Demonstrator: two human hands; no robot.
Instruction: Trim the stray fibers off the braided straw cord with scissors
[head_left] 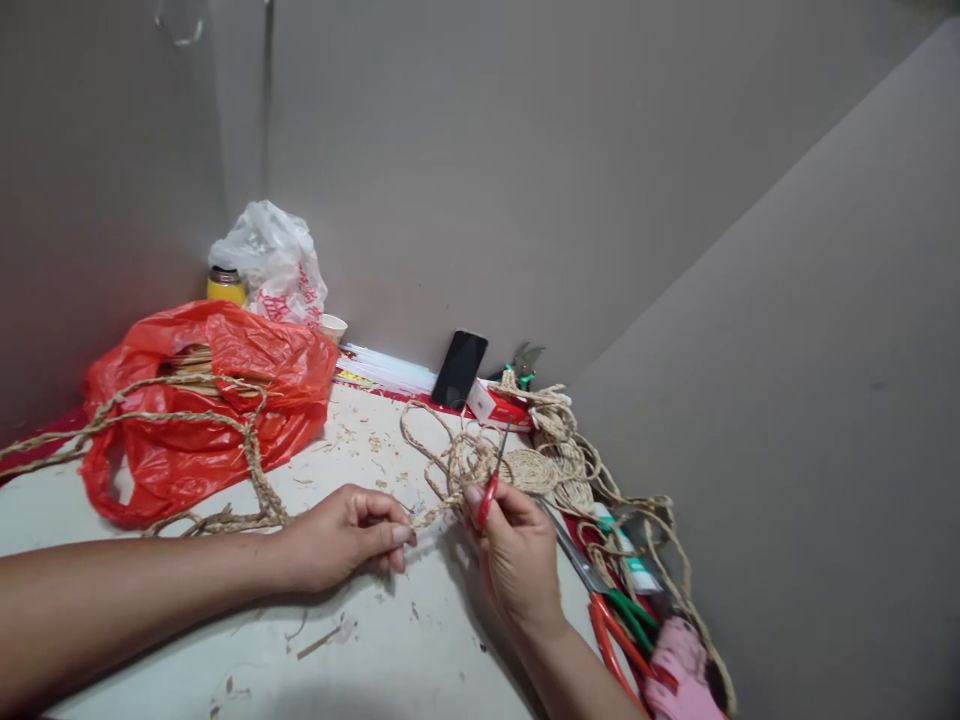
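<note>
My left hand (346,538) pinches the end of a braided straw rope (435,512) just above the white table (375,650). My right hand (517,555) is closed around small red-handled scissors (491,485), whose blades point up beside the rope end. The rope runs back into a tangle of straw braid and flat woven coils (536,468) just behind both hands.
A red plastic bag (202,420) with straw braid draped over it lies at left. Behind it stand a white bag (274,260), a yellow jar (226,286) and a small cup (332,326). A black phone (459,369) leans on the wall. Large shears (600,600) and pliers lie at right.
</note>
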